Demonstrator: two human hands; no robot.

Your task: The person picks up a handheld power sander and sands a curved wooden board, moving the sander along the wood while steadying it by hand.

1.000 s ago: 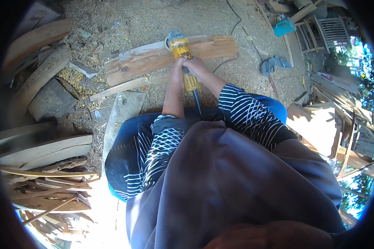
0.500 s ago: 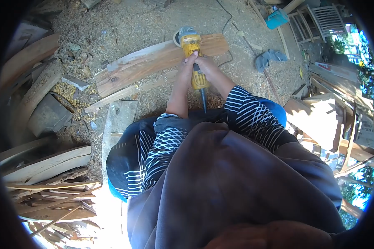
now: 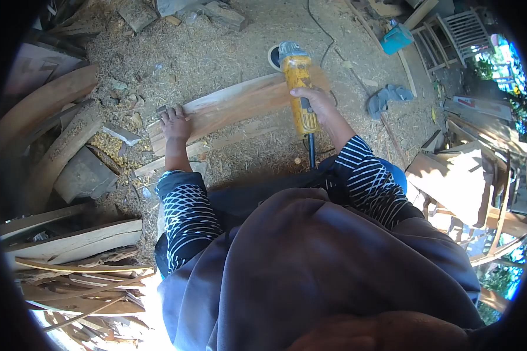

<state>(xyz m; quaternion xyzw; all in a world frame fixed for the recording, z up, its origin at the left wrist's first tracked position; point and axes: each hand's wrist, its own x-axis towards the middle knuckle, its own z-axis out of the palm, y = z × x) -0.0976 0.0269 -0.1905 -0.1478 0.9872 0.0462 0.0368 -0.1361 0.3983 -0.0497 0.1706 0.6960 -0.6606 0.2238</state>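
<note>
A yellow angle grinder [image 3: 298, 73] with a round disc at its head lies over the right part of a curved wooden plank [image 3: 234, 105]. Wrapped round the grinder's body is my right hand [image 3: 315, 100], its thumb across the top. My left hand [image 3: 175, 124] rests on the plank's left end with its fingers spread, and it holds nothing. The grinder's dark cord sleeve points back towards my lap. A thinner wooden strip [image 3: 199, 148] lies on the ground just nearer to me than the plank.
Wood offcuts [image 3: 82, 281] and curved boards [image 3: 52, 102] are piled on the left. At the back right are a teal container [image 3: 396, 38], a slatted wooden chair [image 3: 464, 36] and grey sandals [image 3: 387, 99]. Cardboard [image 3: 451, 178] lies at the right. A black cable [image 3: 328, 35] crosses the ground.
My left hand has let go of the grinder and moved left onto the plank's end. The grinder, in my right hand, has shifted to the right along the plank.
</note>
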